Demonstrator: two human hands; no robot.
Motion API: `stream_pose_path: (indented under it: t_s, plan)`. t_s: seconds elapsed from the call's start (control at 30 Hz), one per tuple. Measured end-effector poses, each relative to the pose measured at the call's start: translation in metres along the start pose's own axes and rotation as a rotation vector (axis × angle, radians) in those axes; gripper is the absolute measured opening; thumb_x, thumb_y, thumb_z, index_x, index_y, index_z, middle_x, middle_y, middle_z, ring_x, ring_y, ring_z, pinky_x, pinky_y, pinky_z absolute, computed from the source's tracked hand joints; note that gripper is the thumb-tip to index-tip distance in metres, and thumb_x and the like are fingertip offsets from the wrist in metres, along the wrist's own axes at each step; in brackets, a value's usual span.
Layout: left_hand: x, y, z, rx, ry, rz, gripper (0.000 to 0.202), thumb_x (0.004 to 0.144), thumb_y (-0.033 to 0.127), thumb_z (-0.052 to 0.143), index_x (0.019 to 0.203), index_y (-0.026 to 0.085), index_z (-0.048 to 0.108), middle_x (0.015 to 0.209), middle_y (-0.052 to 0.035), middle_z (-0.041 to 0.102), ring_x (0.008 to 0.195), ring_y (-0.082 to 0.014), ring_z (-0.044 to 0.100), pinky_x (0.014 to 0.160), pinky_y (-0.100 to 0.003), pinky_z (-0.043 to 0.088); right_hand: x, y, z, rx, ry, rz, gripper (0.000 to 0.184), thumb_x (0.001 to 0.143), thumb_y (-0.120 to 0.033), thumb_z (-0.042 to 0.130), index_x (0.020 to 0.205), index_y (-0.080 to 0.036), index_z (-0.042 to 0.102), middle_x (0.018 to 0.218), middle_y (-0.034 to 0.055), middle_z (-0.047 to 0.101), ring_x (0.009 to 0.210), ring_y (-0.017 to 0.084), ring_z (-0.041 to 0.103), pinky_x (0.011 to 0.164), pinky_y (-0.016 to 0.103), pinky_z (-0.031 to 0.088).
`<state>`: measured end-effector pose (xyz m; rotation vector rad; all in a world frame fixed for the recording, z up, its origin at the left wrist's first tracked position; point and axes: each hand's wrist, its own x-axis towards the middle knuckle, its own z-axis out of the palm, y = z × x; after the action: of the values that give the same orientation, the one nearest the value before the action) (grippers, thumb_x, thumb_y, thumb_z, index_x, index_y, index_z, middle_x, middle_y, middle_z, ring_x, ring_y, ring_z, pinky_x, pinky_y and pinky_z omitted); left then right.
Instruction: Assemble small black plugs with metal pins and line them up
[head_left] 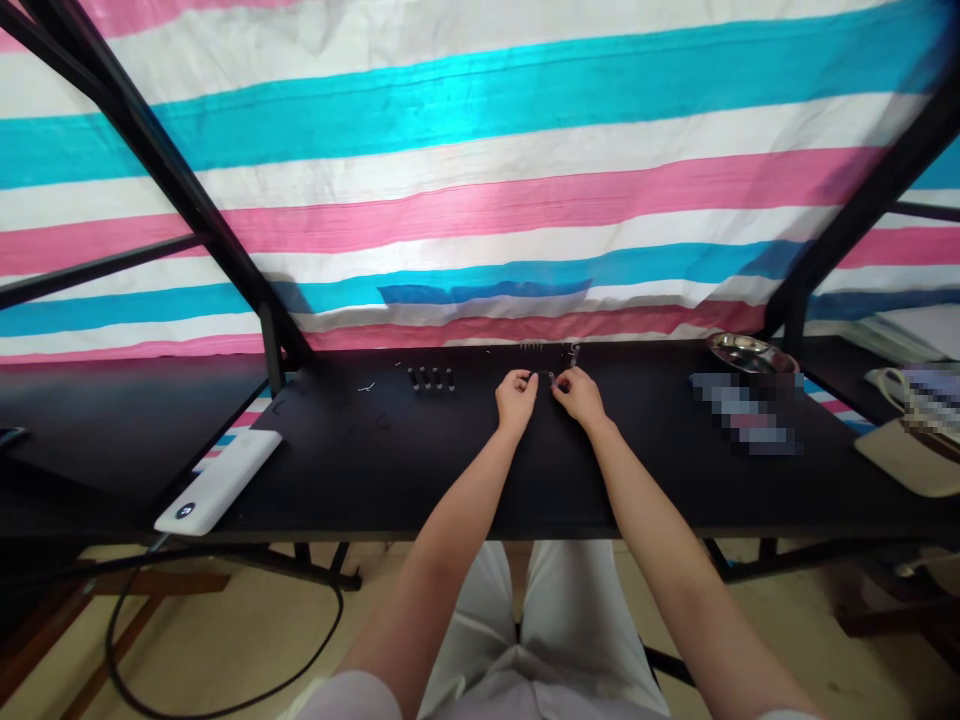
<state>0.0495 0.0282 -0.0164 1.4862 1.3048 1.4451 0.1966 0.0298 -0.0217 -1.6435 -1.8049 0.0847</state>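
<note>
Both hands meet over the far half of the bench (pixel 645 490), about midway between its left and right edges. The right hand (pixel 581 398) has thumb and forefinger pinching a small piece (pixel 553 379), its details too small to read. The left hand (pixel 517 402) faces it just beside, fingers curled and tips close together; whether they pinch anything I cannot tell.

To the left, toward the far edge, 4 dark cylinders (pixel 424 379) with pale ends stand apart in a neat row; upright or lying flat is unclear. By the far edge, a row of tiny pieces (pixel 531 347) lies beyond the hands, and a small slim part (pixel 575 354) sits just past the right hand. White scraps (pixel 366 386) lie left of the cylinders.

My judgement: the work is partway along, with the 4 cylinders apparently set aside, the piece in hand unfinished, and the tiny pieces perhaps unused.
</note>
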Motion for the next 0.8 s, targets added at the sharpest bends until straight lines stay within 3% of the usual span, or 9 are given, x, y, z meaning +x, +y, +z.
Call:
stream_pose_path:
  t_s: [0.23,0.53,0.8]
  plan:
    - [-0.003,0.007,-0.001,-0.023,-0.023,-0.006,0.028,0.077,0.042,0.053,0.088,0.016,0.057,0.051,0.0047,0.050,0.048,-0.0081,0.050,0.053,-0.020,0.041,-0.001,-0.002,-0.002,-0.017,0.027,-0.031,0.007,0.074,-0.025,0.054,0.072,-0.019,0.057,0.081,0.0027,0.056,0.071,0.015,0.051,0.063,0.025,0.035]
    - [-0.001,0.003,0.000,-0.034,-0.003,0.022,0.022,0.076,0.036,0.054,0.086,0.017,0.055,0.050,0.0065,0.047,0.046,-0.0072,0.046,0.052,-0.019,0.038,-0.001,-0.009,-0.007,-0.194,0.025,-0.067,0.007,0.077,-0.024,0.052,0.072,-0.019,0.054,0.084,0.0046,0.056,0.078,0.018,0.051,0.064,0.028,0.029]
    - [-0.008,0.010,-0.003,0.222,0.022,0.172,0.021,0.080,0.035,0.049,0.089,0.018,0.058,0.051,0.0056,0.047,0.049,-0.0085,0.046,0.056,-0.020,0.036,-0.002,-0.016,-0.008,-0.311,0.025,-0.121,0.005,0.077,-0.021,0.052,0.074,-0.018,0.053,0.085,0.0058,0.055,0.081,0.019,0.049,0.065,0.029,0.026]
